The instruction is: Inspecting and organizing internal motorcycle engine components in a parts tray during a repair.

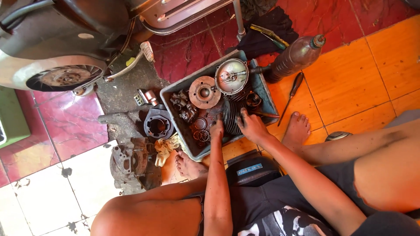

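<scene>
Seated on a tiled floor [358,74] of orange, dark red marble-pattern and white squares, stained with oil. Left hand [217,129] and right hand [251,126] both reaching into a grey plastic tray [262,89] of greasy engine parts, pressed on a dark finned cylinder [230,117]; grasp too hidden to tell. In the tray: a rusty round cover [204,92] and a chrome round cover [232,76]. Just beside the tray: a brown oil bottle [294,58], a screwdriver [292,93], a crankcase [131,164]. Scooter rear wheel [63,78] at upper left.
</scene>
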